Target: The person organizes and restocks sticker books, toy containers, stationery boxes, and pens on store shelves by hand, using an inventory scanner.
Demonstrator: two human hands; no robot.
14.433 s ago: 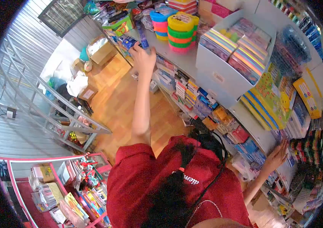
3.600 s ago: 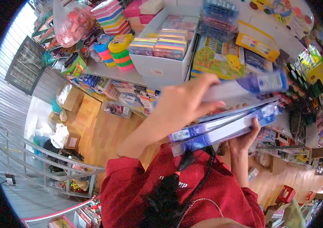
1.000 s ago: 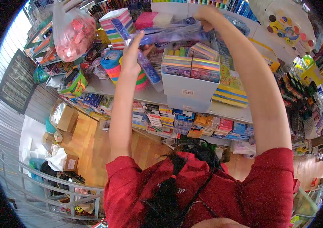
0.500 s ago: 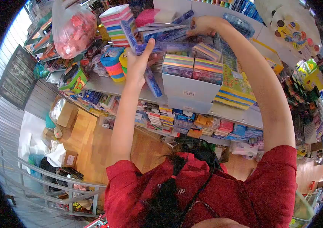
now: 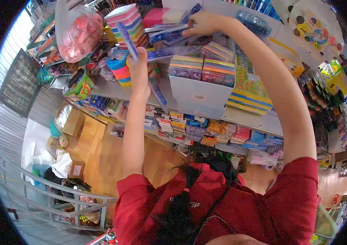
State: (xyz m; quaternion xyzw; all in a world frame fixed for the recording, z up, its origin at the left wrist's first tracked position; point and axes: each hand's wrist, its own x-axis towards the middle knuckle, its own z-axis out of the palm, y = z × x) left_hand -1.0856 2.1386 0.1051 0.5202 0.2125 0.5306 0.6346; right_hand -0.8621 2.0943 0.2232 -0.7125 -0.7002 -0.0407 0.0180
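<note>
My left hand point(image 5: 140, 72) is closed around long, slim blue packs point(image 5: 128, 39). One end points up to the left, another part runs right, and a strip hangs down below the hand. What the packs contain I cannot make out. My right hand point(image 5: 204, 23) has its fingers bent on the right end of a stack of flat blue packs in clear plastic point(image 5: 167, 36), above the shelf. Just below it stands a white box point(image 5: 198, 96) filled with colourful-edged pads. Beside my left hand are round tubs with blue, orange and yellow bands point(image 5: 120, 67).
A pile of pastel blocks point(image 5: 124, 22) and a pink-and-white pack point(image 5: 163, 17) stand at the back. A plastic bag of pink items point(image 5: 79, 34) hangs on the left. Yellow-and-blue packs point(image 5: 249, 98) lie right of the white box. A metal railing point(image 5: 55, 202) is low left.
Both hands have moved a little to the left; the blue packs in my left hand shifted left with it. My right hand has moved along with the stacked packs' end.
</note>
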